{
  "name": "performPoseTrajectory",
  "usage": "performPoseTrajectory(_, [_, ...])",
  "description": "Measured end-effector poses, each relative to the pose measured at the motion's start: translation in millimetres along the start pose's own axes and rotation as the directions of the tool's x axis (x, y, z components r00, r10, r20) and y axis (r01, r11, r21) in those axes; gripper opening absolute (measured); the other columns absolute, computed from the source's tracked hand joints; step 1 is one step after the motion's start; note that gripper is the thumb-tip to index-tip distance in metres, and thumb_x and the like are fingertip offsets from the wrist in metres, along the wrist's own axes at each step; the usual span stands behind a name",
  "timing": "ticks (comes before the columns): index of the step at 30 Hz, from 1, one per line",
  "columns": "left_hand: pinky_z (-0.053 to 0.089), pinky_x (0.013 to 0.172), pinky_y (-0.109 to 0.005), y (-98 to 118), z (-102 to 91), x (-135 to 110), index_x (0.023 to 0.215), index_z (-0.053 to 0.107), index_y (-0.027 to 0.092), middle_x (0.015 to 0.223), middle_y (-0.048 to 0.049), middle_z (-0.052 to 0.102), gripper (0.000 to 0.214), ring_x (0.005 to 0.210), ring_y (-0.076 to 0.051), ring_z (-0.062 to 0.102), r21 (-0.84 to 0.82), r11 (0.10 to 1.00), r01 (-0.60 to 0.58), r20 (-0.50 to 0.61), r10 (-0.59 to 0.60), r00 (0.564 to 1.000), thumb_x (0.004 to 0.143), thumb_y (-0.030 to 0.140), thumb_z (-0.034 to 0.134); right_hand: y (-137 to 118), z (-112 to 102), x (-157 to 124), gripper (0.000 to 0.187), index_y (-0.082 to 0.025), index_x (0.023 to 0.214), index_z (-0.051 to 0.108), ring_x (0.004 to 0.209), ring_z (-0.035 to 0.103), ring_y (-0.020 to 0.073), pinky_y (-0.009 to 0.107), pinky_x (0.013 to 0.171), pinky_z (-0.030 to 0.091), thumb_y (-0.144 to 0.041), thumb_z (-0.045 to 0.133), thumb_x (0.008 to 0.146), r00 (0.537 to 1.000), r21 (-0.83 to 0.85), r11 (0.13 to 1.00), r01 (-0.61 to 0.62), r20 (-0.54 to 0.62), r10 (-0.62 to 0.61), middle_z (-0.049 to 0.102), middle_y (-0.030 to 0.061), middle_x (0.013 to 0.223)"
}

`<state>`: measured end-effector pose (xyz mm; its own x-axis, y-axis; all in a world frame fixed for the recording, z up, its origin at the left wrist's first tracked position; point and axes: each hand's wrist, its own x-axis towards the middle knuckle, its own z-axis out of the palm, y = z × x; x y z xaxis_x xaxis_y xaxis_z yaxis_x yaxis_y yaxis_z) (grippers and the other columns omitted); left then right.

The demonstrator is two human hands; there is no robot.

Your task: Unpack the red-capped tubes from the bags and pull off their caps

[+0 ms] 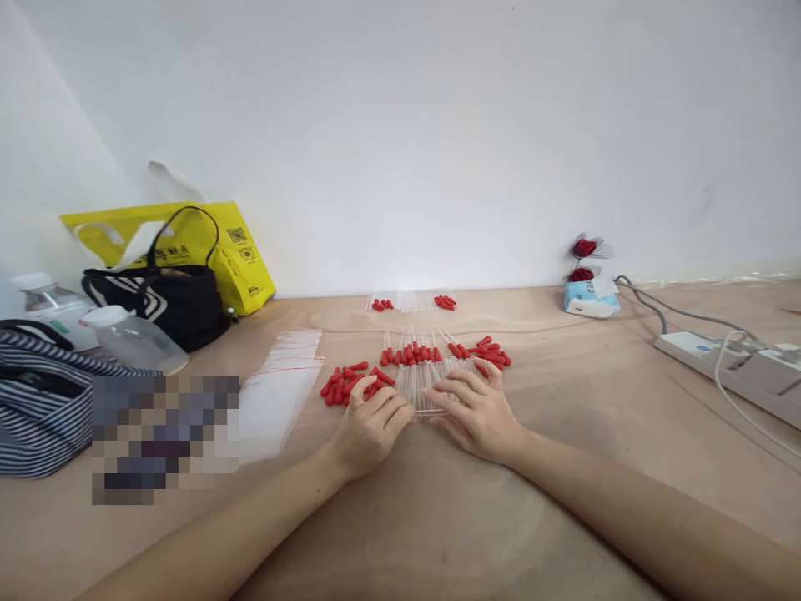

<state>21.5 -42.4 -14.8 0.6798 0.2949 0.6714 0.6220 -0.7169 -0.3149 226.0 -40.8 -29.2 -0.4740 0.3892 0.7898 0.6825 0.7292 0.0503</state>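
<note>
A row of clear glass dropper tubes [410,381] lies side by side in front of me, with red rubber bulbs [416,352] along its far end. My left hand [372,430] is at the left edge of the row, its fingers curled and close together; what lies under them is hidden. My right hand [479,413] rests over the right side, fingers apart and stretched across the tubes. A loose pile of red bulbs [341,384] lies beyond my left hand. Another red pile [491,351] sits just past my right hand.
Flat clear zip bags [275,409] lie to the left. Behind them stand a black bag [188,309], a yellow bag [250,275], plastic bottles [141,338] and a striped bag [43,417]. More droppers [410,300] lie by the wall. A tissue pack [590,300] and power strip [694,351] are right.
</note>
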Motion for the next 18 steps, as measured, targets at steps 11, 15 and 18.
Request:
performPoseTrajectory(11, [0.013,0.101,-0.047,-0.2,1.2,-0.6,0.088,0.059,0.021,0.083,0.0028,0.067,0.013,0.088,-0.016,0.057,-0.138,0.983,0.121,0.022,-0.119,0.993,0.084,0.025,0.048,-0.1,4.9,1.2,0.015,-0.022,0.092,0.061,0.069,0.053,0.0108,0.042,0.094,0.017,-0.023,0.051,0.082,0.997,0.072,0.995,0.065,-0.050,-0.061,0.064,-0.0045,0.061])
performPoseTrajectory(15, [0.013,0.102,-0.046,-2.0,2.6,-2.8,0.081,0.060,0.021,0.080,0.0042,0.068,0.012,0.086,-0.015,0.058,-0.156,0.982,0.109,-0.021,-0.114,0.993,0.083,0.026,0.049,0.1,5.2,1.0,0.014,-0.023,0.091,0.061,0.070,0.052,0.0109,0.042,0.094,0.015,-0.027,0.052,0.082,0.996,0.073,0.994,0.083,-0.047,-0.080,0.064,-0.0045,0.060])
performPoseTrajectory(18, [0.013,0.102,-0.046,-3.6,0.6,-3.8,0.075,0.059,0.021,0.077,0.0051,0.067,0.015,0.086,-0.015,0.058,-0.172,0.980,0.097,-0.019,-0.102,0.995,0.083,0.025,0.049,0.3,5.2,-0.1,0.012,-0.023,0.087,0.062,0.071,0.052,0.0110,0.043,0.094,0.015,-0.026,0.051,0.082,0.995,0.066,0.993,0.097,-0.031,-0.095,0.063,-0.0044,0.058])
